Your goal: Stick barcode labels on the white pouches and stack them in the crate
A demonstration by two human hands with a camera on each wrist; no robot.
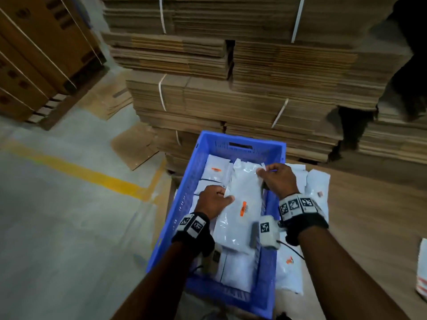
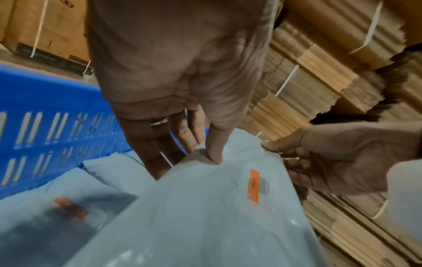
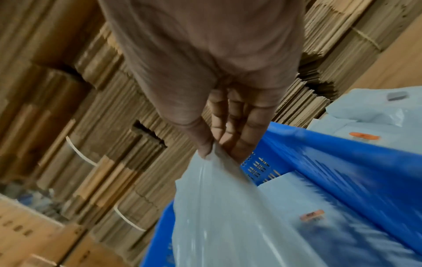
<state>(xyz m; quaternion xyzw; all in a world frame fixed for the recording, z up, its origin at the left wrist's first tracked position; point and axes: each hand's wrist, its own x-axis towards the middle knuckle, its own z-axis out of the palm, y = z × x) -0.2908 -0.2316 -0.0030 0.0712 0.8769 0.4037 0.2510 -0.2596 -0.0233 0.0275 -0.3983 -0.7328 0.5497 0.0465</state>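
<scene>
Holding a labelled white pouch (image 1: 240,204) over the blue crate (image 1: 240,140), the person has it by two places: the right hand (image 1: 280,179) pinches the far corner between thumb and fingers, and the left hand (image 1: 213,200) grips the left edge, thumb on top and fingers beneath. The pouch lies tilted across other white pouches already in the crate (image 1: 216,168), its orange barcode label (image 1: 244,208) facing up near the middle.

Judging by how the film sags and creases from the pinched corner in the right wrist view, the pouch is soft, light and floppy, with a glossy skin that looks slippery. A single corner pinch would likely let it swing or slide free; edges on opposite sides seem the safer hold, keeping it flat for stacking. More pouches (image 1: 317,192) lie on the tabletop just right of the crate, with bundled cardboard (image 1: 254,93) stacked beyond.
</scene>
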